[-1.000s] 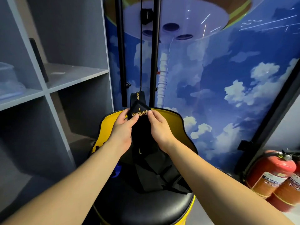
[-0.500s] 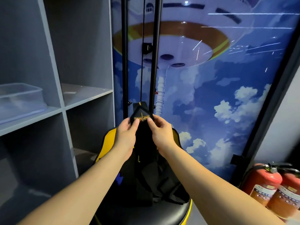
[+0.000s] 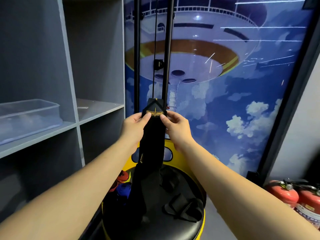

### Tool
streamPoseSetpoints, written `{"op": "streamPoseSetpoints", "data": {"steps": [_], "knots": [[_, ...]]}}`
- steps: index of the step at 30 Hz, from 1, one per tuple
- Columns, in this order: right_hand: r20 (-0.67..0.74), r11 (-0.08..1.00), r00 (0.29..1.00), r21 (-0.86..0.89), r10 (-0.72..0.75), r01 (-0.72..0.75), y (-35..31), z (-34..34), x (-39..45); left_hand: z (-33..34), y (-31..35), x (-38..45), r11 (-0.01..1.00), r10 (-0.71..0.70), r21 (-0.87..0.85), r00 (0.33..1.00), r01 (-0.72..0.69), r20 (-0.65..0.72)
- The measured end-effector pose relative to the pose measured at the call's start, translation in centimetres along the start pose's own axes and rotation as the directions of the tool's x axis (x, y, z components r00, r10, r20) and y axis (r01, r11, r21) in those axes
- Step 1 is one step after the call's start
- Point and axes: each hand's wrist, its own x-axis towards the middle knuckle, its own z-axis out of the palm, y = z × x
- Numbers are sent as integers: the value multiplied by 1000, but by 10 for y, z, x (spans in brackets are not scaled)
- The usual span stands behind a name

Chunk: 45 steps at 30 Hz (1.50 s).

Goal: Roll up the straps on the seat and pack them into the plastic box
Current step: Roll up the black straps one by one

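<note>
At frame centre, my left hand (image 3: 133, 125) and right hand (image 3: 178, 128) pinch a black woven strap (image 3: 153, 135) by its pointed, yellow-lettered end. It hangs limp to the glossy black seat (image 3: 181, 227). The clear plastic box (image 3: 29, 115) sits on the left shelf.

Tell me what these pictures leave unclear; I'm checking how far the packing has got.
- Plastic box, head view: contents blurred behind its cloudy wall.
- Black strap: its lower end merges with the dark seat.
- Red and blue rolls: partly hidden by the left forearm.
- Left hand and right hand: fingers behind the strap unseen.
</note>
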Motion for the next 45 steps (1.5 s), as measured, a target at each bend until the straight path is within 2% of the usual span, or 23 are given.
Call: {"op": "streamPoseSetpoints", "data": {"steps": [4, 11, 13, 15, 16, 18, 20, 23, 26, 29, 31, 34, 36, 38, 40, 45], "knots": [[1, 998, 1000, 57, 27, -27, -10, -1, -3, 2, 7, -7, 974, -98, -201, 995, 103, 34], [-80, 1000, 996, -13, -26, 25, -15, -6, -8, -5, 19, -20, 986, -80, -138, 988, 98, 132], [-148, 992, 985, -108, -87, 72, -15, -9, -10, -3, 22, -24, 982, -75, -161, 989, 95, 124], [-186, 943, 954, -281, -235, 177, -17, -9, -13, 2, 23, -28, 981, -57, -178, 991, 78, 117], [-179, 911, 939, -349, -295, 219, -17, -9, -14, 5, 22, -29, 981, -41, -184, 991, 64, 124], [-149, 887, 936, -394, -320, 241, -18, -7, -16, 12, 23, -29, 981, -2, -193, 989, 31, 150], [-78, 928, 970, -318, -231, 195, -17, -2, -19, 16, 22, -26, 984, 41, -179, 987, -13, 155], [30, 991, 996, -105, -84, 87, -16, -3, -22, 20, 23, -20, 995, 86, -60, 984, -77, 157], [46, 995, 996, -47, -82, 85, -12, -9, -20, 17, 22, -16, 991, 120, 41, 979, -129, 167], [39, 999, 998, 2, -44, 44, -7, -10, -17, 7, 19, -11, 970, 200, 134, 979, -203, 31], [41, 999, 999, 48, -15, 13, -7, -7, -16, -1, 8, -6, 972, 188, 151, 981, -180, -42], [33, 992, 999, 123, 26, -30, -7, -2, -18, -3, -7, -7, 978, 90, 186, 996, -91, 15], [28, 988, 999, 144, 46, -49, -4, 2, -20, 2, -14, -12, 993, 39, 111, 999, -42, 29], [12, 984, 998, 165, 64, -65, -1, 7, -23, 9, -19, -15, 998, -19, -63, 1000, 18, -8], [-35, 986, 996, 152, 77, -71, 2, 12, -28, 16, -20, -19, 983, -85, -167, 996, 78, -38], [-82, 993, 992, 77, 92, -86, 4, 6, -33, 17, -24, -26, 982, -133, -144, 990, 125, -50]]}}
